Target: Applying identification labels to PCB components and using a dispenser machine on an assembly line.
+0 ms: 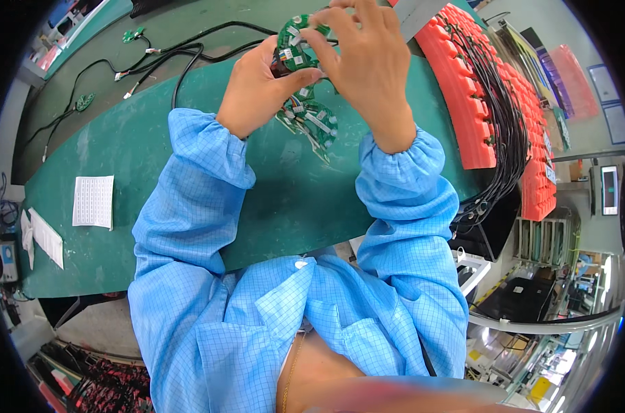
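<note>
Near the far edge of the green mat, my left hand (257, 88) grips a round green circuit board (297, 56) by its near left side, thumb across the lower edge. White connectors sit on the board's face. My right hand (364, 51) bends over the board's right side, thumb and fingers closed at its rim; what they pinch, if anything, is hidden. Just below hangs or lies a second green circuit board (316, 122) with white connectors and several thin coloured wires; I cannot tell whether it touches the mat.
Black cables (202, 49) with white plugs run over the far left, beside small green boards (84, 102). On the right, red foam trays (457, 89) carry a bundle of black cables (495, 103). A printed label sheet (93, 201) and white strips (45, 237) lie at left.
</note>
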Motion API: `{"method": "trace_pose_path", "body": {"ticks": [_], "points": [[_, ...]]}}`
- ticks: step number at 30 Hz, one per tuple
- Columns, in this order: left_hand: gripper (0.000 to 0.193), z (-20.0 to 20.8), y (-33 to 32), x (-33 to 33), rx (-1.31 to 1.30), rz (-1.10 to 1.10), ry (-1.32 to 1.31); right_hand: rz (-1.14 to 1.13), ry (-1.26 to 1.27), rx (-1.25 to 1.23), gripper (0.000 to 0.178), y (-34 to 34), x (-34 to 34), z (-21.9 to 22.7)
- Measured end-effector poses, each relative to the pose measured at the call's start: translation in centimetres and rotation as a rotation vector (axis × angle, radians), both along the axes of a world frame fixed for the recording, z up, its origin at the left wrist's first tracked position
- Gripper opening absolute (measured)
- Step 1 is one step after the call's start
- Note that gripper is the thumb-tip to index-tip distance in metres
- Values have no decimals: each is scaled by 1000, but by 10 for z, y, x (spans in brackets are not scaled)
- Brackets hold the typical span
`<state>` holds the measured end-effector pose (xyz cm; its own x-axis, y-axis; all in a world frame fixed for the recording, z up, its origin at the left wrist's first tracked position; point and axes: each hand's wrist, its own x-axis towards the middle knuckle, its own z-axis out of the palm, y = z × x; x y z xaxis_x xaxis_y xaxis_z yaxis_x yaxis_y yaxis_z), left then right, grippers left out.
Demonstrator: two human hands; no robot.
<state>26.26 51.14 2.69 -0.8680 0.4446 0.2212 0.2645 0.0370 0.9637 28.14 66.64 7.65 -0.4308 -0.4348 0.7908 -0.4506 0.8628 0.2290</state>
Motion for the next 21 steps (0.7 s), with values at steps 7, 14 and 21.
{"method": "trace_pose_path", "body": {"ticks": [7, 14, 21], "points": [[35, -10, -14, -36, 576, 361, -118, -56, -366, -686, 36, 58, -10, -20], [49, -8, 26, -7, 596, 308, -117, 811, -884, -1015, 81, -19, 31, -80], [85, 3, 64, 20, -9, 306, 864, 696, -574, -1609, 26, -14, 51, -32]]}}
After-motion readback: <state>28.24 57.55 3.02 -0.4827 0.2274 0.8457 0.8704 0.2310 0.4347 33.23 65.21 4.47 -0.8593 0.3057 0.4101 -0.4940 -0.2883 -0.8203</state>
